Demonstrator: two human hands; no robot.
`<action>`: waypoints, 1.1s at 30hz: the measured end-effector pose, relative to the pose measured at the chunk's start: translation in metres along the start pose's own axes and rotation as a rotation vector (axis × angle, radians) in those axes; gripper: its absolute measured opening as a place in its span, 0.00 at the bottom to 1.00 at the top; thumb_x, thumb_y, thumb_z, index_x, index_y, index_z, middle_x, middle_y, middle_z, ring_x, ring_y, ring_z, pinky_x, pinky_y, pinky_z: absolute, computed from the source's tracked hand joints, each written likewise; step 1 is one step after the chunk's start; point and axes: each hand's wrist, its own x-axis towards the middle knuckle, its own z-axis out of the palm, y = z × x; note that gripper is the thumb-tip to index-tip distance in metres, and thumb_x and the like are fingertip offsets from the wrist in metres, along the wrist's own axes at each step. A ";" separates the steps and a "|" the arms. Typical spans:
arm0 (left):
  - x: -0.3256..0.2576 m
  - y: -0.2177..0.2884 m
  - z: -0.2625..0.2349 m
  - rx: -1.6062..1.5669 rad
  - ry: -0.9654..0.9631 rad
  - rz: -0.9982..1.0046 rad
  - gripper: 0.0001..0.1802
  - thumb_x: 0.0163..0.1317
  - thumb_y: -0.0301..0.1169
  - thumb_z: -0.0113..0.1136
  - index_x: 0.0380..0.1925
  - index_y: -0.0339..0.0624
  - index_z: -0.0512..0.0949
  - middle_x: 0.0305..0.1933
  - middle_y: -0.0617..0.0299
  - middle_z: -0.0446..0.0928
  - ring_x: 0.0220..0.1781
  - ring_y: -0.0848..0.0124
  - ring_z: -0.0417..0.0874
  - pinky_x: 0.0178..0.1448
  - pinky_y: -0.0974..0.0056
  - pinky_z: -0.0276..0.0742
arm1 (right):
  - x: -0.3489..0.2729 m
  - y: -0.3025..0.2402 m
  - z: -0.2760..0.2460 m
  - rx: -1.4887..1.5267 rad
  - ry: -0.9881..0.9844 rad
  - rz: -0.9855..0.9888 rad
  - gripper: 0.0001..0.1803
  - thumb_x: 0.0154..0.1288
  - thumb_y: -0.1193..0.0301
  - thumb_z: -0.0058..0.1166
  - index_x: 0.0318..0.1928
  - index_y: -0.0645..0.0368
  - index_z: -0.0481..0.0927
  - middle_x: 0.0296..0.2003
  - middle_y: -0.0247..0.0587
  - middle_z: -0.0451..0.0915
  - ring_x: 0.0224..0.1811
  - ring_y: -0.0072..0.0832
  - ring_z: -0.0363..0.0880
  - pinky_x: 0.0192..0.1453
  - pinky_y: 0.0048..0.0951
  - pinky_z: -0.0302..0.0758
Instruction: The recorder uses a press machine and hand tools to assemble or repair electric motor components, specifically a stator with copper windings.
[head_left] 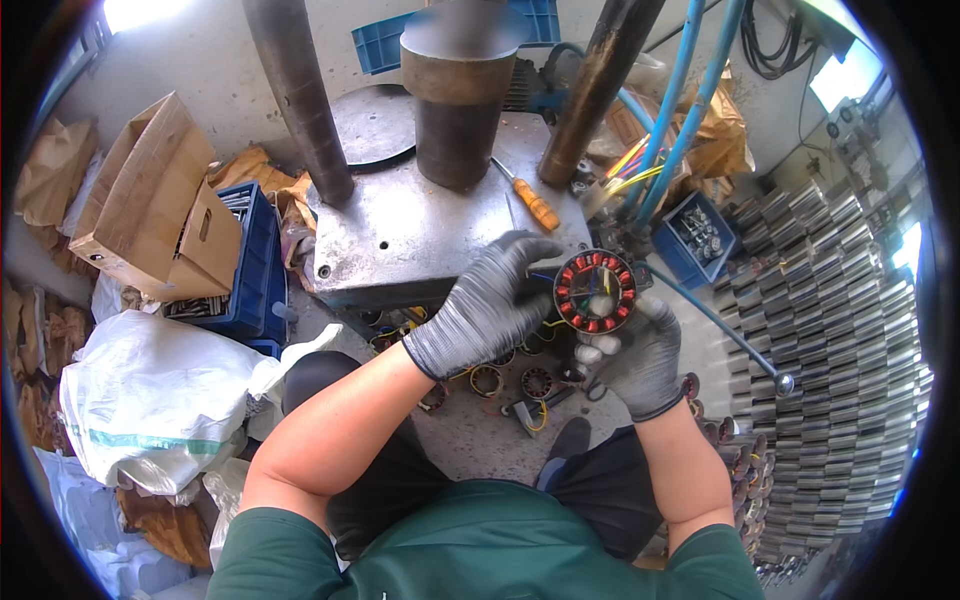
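Observation:
My right hand (640,360), in a grey glove, grips a motor stator (596,290) from below and the right. The stator is a ring with red coil windings around its inside, and its round face is turned up toward me. Light fingertips of the glove show through its middle and under its lower rim. Just left of the ring is my left hand (490,305), also gloved, its fingers and thumb curved apart with a gap between them. A thin blue wire shows at that gap; whether the fingers touch it I cannot make out.
Ahead stands a metal press table (430,235) with thick columns and a screwdriver (535,204) with an orange handle. Several stators (487,381) lie on the floor below. Stacked metal cores (830,370) fill the right; a cardboard box (150,200) and white sack (160,400) sit left.

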 end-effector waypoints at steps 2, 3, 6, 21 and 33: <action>0.002 0.007 0.005 0.079 -0.049 0.126 0.43 0.60 0.28 0.75 0.75 0.40 0.65 0.68 0.46 0.71 0.68 0.54 0.81 0.73 0.53 0.79 | 0.002 0.000 -0.001 0.009 -0.068 0.016 0.24 0.74 0.54 0.55 0.57 0.60 0.85 0.48 0.40 0.88 0.36 0.27 0.83 0.46 0.39 0.80; -0.001 0.013 0.007 0.125 -0.056 0.147 0.49 0.56 0.30 0.78 0.77 0.41 0.63 0.70 0.45 0.71 0.70 0.52 0.78 0.75 0.51 0.76 | 0.003 0.000 0.000 0.010 -0.066 0.015 0.24 0.74 0.54 0.55 0.57 0.60 0.85 0.48 0.40 0.88 0.36 0.27 0.83 0.46 0.39 0.80; -0.003 0.013 0.010 0.187 -0.057 0.171 0.65 0.45 0.37 0.87 0.81 0.44 0.57 0.74 0.44 0.69 0.75 0.47 0.73 0.81 0.48 0.69 | 0.004 0.004 0.003 0.028 -0.108 0.025 0.26 0.74 0.54 0.55 0.59 0.62 0.83 0.49 0.42 0.88 0.34 0.25 0.83 0.42 0.36 0.81; -0.006 0.017 0.000 0.062 0.196 0.327 0.57 0.38 0.36 0.89 0.72 0.45 0.69 0.66 0.48 0.73 0.69 0.49 0.77 0.75 0.50 0.76 | 0.019 0.003 0.006 -0.112 0.145 0.029 0.22 0.75 0.57 0.59 0.61 0.57 0.81 0.43 0.36 0.88 0.33 0.22 0.85 0.31 0.20 0.78; -0.006 0.010 -0.018 0.052 0.287 0.301 0.64 0.37 0.34 0.92 0.75 0.40 0.63 0.68 0.54 0.71 0.70 0.58 0.76 0.78 0.53 0.73 | 0.071 0.007 -0.065 -2.007 0.019 -0.703 0.17 0.61 0.71 0.67 0.50 0.59 0.81 0.39 0.45 0.82 0.47 0.47 0.83 0.58 0.50 0.75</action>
